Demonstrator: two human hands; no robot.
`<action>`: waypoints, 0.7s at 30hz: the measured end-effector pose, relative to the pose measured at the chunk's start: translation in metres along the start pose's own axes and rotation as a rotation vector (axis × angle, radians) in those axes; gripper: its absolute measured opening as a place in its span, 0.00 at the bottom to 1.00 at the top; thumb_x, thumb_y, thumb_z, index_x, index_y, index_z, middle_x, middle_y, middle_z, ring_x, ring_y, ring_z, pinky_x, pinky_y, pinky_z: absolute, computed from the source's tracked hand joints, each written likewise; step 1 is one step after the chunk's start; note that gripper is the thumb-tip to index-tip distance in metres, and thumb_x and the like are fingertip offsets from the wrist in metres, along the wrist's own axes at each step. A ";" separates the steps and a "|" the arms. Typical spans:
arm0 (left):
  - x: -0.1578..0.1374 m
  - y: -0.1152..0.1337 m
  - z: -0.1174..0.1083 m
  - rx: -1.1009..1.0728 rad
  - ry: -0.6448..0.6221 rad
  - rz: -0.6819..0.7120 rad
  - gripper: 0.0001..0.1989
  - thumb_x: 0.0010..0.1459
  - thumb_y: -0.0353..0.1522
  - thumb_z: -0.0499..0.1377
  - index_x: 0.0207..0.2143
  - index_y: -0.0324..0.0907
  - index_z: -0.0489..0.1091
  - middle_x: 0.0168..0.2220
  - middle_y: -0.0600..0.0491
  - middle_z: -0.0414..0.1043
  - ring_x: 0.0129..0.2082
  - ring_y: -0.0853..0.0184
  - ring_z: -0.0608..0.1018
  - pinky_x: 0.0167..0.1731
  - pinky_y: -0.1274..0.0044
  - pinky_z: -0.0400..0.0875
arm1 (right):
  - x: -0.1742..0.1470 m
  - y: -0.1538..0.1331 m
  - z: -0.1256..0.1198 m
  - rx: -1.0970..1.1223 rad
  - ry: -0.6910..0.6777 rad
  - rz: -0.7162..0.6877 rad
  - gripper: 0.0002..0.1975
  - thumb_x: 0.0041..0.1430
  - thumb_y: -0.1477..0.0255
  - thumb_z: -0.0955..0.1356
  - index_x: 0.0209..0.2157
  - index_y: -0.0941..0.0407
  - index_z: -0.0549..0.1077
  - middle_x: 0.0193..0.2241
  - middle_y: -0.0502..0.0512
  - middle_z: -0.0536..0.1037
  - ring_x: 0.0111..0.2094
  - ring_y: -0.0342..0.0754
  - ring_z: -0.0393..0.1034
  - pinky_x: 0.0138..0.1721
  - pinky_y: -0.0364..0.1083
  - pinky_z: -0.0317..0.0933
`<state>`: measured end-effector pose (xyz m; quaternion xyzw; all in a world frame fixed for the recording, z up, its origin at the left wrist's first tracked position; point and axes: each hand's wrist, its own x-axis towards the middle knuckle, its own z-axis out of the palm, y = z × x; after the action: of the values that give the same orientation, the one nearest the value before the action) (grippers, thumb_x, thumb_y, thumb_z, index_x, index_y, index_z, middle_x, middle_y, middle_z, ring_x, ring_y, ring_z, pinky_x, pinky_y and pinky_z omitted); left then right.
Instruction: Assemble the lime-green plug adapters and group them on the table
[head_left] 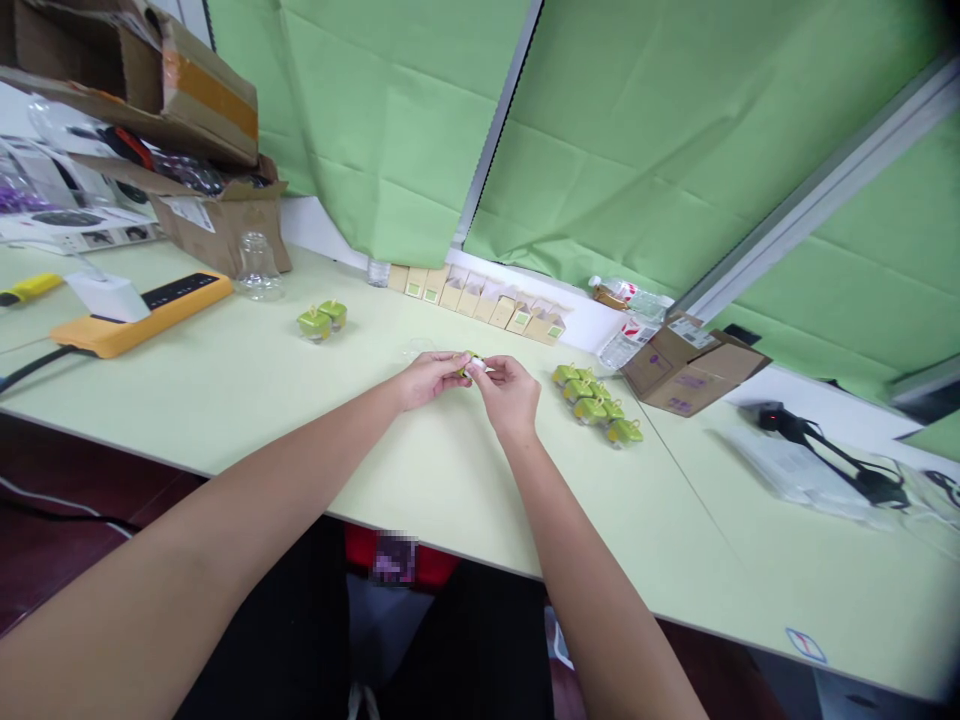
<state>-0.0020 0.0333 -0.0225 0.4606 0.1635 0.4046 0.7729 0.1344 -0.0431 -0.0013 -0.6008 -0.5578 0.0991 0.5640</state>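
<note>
In front of me over the table, my left hand (427, 381) and my right hand (511, 394) meet, fingers closed from both sides on a small green and white piece (472, 366). Fingers cover most of it, so its exact shape is hidden. Just behind my left hand lies a clear plastic piece (418, 349), faint against the tabletop. To the right of my right hand stands a group of several small clear containers with green lids and loop handles (592, 410). Further left, two similar green-lidded containers (321, 322) stand together.
Small cardboard boxes (470, 297) line the back of the table (450, 480). At left are an orange power strip (142, 318), a clear jar (259, 268) and cardboard boxes (217, 225). A carton (686, 375), plastic bottles (628, 342) and a black cable (840, 465) lie at right.
</note>
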 end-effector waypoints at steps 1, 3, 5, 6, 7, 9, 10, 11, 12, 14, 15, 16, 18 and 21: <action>0.000 0.000 0.000 0.002 0.000 -0.003 0.12 0.53 0.35 0.68 0.36 0.34 0.78 0.38 0.46 0.78 0.38 0.67 0.77 0.45 0.73 0.71 | 0.000 0.000 0.000 -0.007 -0.004 -0.004 0.18 0.49 0.55 0.73 0.33 0.54 0.75 0.30 0.53 0.81 0.30 0.49 0.77 0.34 0.46 0.71; 0.000 0.000 0.000 -0.004 0.010 -0.008 0.12 0.53 0.34 0.68 0.36 0.34 0.78 0.38 0.46 0.78 0.37 0.68 0.77 0.44 0.74 0.71 | 0.001 0.001 -0.001 -0.002 -0.011 -0.006 0.19 0.48 0.54 0.73 0.34 0.54 0.74 0.32 0.53 0.80 0.31 0.48 0.77 0.34 0.46 0.71; 0.000 0.000 0.000 -0.020 0.022 -0.017 0.12 0.54 0.34 0.68 0.37 0.34 0.78 0.37 0.47 0.78 0.36 0.70 0.77 0.42 0.76 0.72 | 0.004 0.004 -0.001 0.042 -0.022 0.007 0.22 0.47 0.54 0.74 0.38 0.54 0.72 0.36 0.55 0.80 0.31 0.47 0.76 0.34 0.45 0.72; 0.000 0.001 0.000 -0.027 0.017 -0.029 0.11 0.54 0.34 0.67 0.37 0.35 0.77 0.37 0.48 0.78 0.35 0.70 0.77 0.41 0.77 0.72 | 0.006 0.007 -0.002 0.074 -0.037 0.020 0.24 0.46 0.53 0.74 0.40 0.54 0.71 0.39 0.55 0.79 0.31 0.46 0.76 0.33 0.45 0.72; 0.000 0.002 0.000 -0.032 0.004 -0.046 0.11 0.55 0.35 0.67 0.37 0.35 0.77 0.36 0.48 0.77 0.34 0.71 0.77 0.39 0.78 0.72 | 0.008 0.010 -0.003 0.110 -0.065 0.039 0.26 0.46 0.53 0.74 0.42 0.54 0.70 0.42 0.56 0.79 0.31 0.46 0.76 0.33 0.46 0.72; 0.000 0.005 0.000 -0.042 -0.026 -0.095 0.11 0.57 0.36 0.65 0.37 0.36 0.77 0.35 0.49 0.77 0.32 0.72 0.77 0.36 0.80 0.72 | 0.012 0.018 -0.008 0.182 -0.158 0.090 0.28 0.45 0.53 0.75 0.43 0.55 0.70 0.44 0.57 0.77 0.30 0.45 0.76 0.32 0.46 0.73; -0.001 0.006 0.000 -0.050 -0.028 -0.119 0.11 0.58 0.36 0.64 0.37 0.36 0.77 0.34 0.49 0.77 0.31 0.72 0.77 0.34 0.81 0.72 | 0.014 0.022 -0.011 0.208 -0.205 0.121 0.29 0.44 0.52 0.74 0.43 0.55 0.70 0.43 0.57 0.77 0.30 0.45 0.76 0.31 0.47 0.73; -0.001 0.008 0.001 -0.061 -0.019 -0.138 0.11 0.59 0.37 0.63 0.37 0.36 0.77 0.33 0.49 0.77 0.29 0.73 0.77 0.32 0.81 0.72 | 0.016 0.026 -0.014 0.215 -0.236 0.149 0.29 0.44 0.52 0.74 0.43 0.56 0.70 0.42 0.57 0.77 0.29 0.45 0.75 0.30 0.46 0.73; -0.001 0.009 0.001 -0.073 -0.002 -0.152 0.12 0.60 0.37 0.62 0.37 0.36 0.77 0.33 0.49 0.77 0.28 0.73 0.76 0.30 0.82 0.72 | 0.017 0.029 -0.018 0.199 -0.247 0.174 0.29 0.45 0.52 0.74 0.43 0.56 0.70 0.41 0.57 0.78 0.29 0.45 0.75 0.29 0.46 0.73; -0.001 0.012 0.001 -0.099 0.031 -0.166 0.12 0.61 0.37 0.61 0.38 0.36 0.76 0.33 0.49 0.77 0.27 0.74 0.76 0.28 0.83 0.72 | 0.018 0.033 -0.024 0.123 -0.227 0.206 0.28 0.46 0.51 0.74 0.42 0.57 0.72 0.38 0.56 0.78 0.28 0.45 0.74 0.27 0.45 0.72; -0.001 0.012 0.001 -0.109 0.038 -0.164 0.13 0.61 0.38 0.61 0.38 0.36 0.76 0.33 0.49 0.77 0.27 0.74 0.76 0.27 0.83 0.71 | 0.018 0.033 -0.027 0.095 -0.222 0.216 0.27 0.47 0.51 0.73 0.41 0.57 0.72 0.37 0.56 0.78 0.28 0.45 0.74 0.26 0.44 0.71; -0.001 0.013 0.001 -0.116 0.041 -0.162 0.13 0.61 0.38 0.61 0.39 0.36 0.76 0.33 0.49 0.77 0.27 0.74 0.76 0.27 0.83 0.71 | 0.017 0.032 -0.028 0.087 -0.230 0.218 0.27 0.48 0.51 0.72 0.41 0.57 0.73 0.37 0.56 0.78 0.28 0.45 0.74 0.26 0.44 0.71; -0.001 0.013 0.001 -0.120 0.049 -0.158 0.13 0.61 0.38 0.61 0.39 0.36 0.76 0.33 0.49 0.77 0.27 0.74 0.76 0.27 0.82 0.71 | 0.016 0.027 -0.028 0.130 -0.273 0.204 0.26 0.49 0.51 0.72 0.40 0.57 0.73 0.36 0.56 0.78 0.29 0.45 0.75 0.26 0.44 0.71; -0.001 0.013 0.002 -0.103 0.040 -0.176 0.12 0.61 0.38 0.61 0.38 0.37 0.75 0.32 0.50 0.76 0.26 0.74 0.76 0.29 0.82 0.71 | 0.014 0.019 -0.024 0.198 -0.307 0.164 0.25 0.49 0.52 0.73 0.41 0.56 0.74 0.36 0.55 0.78 0.29 0.45 0.74 0.26 0.43 0.71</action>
<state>-0.0076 0.0344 -0.0100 0.3958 0.1976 0.3522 0.8248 0.1680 -0.0410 -0.0012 -0.5636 -0.5740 0.2896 0.5187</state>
